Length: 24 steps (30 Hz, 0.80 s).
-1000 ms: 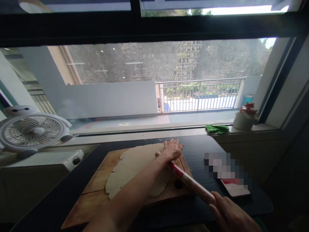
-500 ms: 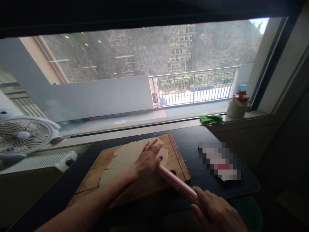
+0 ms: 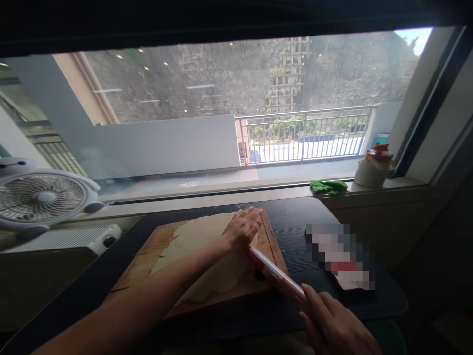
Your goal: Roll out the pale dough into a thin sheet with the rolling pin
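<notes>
A thin, wide sheet of dough [image 3: 207, 246] with a ragged edge lies on a wooden cutting board [image 3: 138, 259]. My left hand [image 3: 242, 229] rests on the dough near the board's right end, fingers stretched out over it. A shiny rolling pin [image 3: 283, 276], pale with red markings, is gripped at its lower end by my right hand [image 3: 334, 320], in front of the board. The pin slants up leftward, and its far end is close by the left wrist; whether they touch, I cannot tell.
The board sits on a black table [image 3: 295, 222]. To its right lies a blurred-out flat object [image 3: 340, 259]. A green cloth [image 3: 328, 187] and a white pot [image 3: 371, 172] stand along the windowsill. At left are a fan [image 3: 46, 197] and a white radiator [image 3: 74, 239].
My left hand has slid right across the dough, toward the board's right end. The rolling pin now shows its pale, red-marked side. The view has turned slightly left.
</notes>
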Available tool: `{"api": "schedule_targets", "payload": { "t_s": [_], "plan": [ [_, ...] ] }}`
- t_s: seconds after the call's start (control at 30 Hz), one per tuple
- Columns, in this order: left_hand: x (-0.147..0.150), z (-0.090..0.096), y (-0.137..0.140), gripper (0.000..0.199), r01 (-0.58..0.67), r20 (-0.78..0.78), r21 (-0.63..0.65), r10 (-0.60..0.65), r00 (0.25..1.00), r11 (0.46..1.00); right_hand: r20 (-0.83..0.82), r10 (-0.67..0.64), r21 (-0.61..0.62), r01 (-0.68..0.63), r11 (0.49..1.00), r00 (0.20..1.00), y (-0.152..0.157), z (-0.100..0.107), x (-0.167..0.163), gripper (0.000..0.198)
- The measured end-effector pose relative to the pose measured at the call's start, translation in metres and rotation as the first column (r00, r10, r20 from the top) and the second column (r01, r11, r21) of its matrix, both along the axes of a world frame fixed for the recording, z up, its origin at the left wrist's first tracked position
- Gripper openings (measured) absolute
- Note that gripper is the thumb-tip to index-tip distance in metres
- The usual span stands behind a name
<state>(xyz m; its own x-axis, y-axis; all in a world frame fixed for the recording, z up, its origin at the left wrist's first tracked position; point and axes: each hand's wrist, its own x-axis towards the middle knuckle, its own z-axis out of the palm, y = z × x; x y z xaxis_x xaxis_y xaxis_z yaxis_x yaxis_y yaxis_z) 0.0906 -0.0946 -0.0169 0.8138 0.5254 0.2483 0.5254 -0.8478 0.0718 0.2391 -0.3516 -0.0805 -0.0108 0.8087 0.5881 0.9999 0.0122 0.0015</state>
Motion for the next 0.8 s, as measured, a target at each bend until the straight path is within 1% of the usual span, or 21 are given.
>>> {"api": "schedule_targets", "payload": {
  "t_s": [0.07,0.1,0.17,0.2,0.27,0.37,0.43,0.47,0.5,0.57,0.67,0.73,0.8],
  "plan": [
    [-0.024,0.003,-0.012,0.052,0.061,-0.017,0.031,-0.060,0.998,0.998,-0.023,0.031,-0.014,-0.031,0.999,0.999,-0.001,0.002,-0.005,0.036],
    [-0.031,0.004,-0.016,0.051,0.092,-0.028,0.037,-0.091,0.995,0.995,-0.036,0.040,-0.022,-0.041,0.999,0.999,-0.001,0.004,-0.006,0.036],
    [-0.029,0.008,-0.016,0.050,0.129,-0.047,0.019,-0.128,0.991,0.991,-0.067,0.036,-0.043,-0.039,0.998,0.997,-0.001,0.007,-0.004,0.035],
    [-0.022,0.009,-0.012,0.050,0.130,-0.050,0.001,-0.129,0.990,0.992,-0.087,0.023,-0.056,-0.028,0.998,0.996,0.000,0.008,-0.002,0.035],
    [0.003,0.010,0.001,0.051,0.098,-0.051,-0.038,-0.100,0.994,0.994,-0.128,-0.025,-0.074,0.015,0.997,0.992,0.001,0.012,0.004,0.035],
    [0.046,0.009,0.022,0.057,-0.001,-0.048,-0.084,-0.004,0.999,0.997,-0.165,-0.105,-0.098,0.090,0.991,0.981,0.005,0.015,0.010,0.035],
    [0.062,0.008,0.029,0.059,-0.051,-0.042,-0.096,0.047,0.998,0.994,-0.170,-0.136,-0.103,0.119,0.987,0.976,0.006,0.014,0.012,0.035],
    [0.063,0.008,0.030,0.059,-0.060,-0.033,-0.095,0.057,0.998,0.994,-0.168,-0.139,-0.104,0.123,0.987,0.976,0.007,0.013,0.012,0.036],
    [0.060,0.007,0.028,0.057,-0.058,-0.020,-0.090,0.056,0.998,0.994,-0.164,-0.134,-0.106,0.118,0.987,0.977,0.007,0.012,0.011,0.037],
    [0.038,0.005,0.017,0.053,-0.036,0.006,-0.073,0.037,0.999,0.997,-0.151,-0.110,-0.108,0.094,0.990,0.982,0.006,0.009,0.008,0.038],
    [-0.015,0.001,-0.009,0.049,-0.006,0.017,-0.026,0.006,1.000,1.000,-0.121,-0.013,-0.110,0.000,0.994,0.993,0.003,0.010,0.002,0.038],
    [-0.049,0.001,-0.025,0.048,0.040,-0.010,0.000,-0.040,0.999,0.999,-0.110,0.050,-0.120,-0.063,0.991,0.993,0.000,0.014,-0.002,0.038],
    [-0.067,0.003,-0.032,0.048,0.096,-0.042,0.002,-0.096,0.995,0.995,-0.122,0.082,-0.144,-0.099,0.985,0.989,-0.001,0.019,-0.002,0.037]
  ]
}}
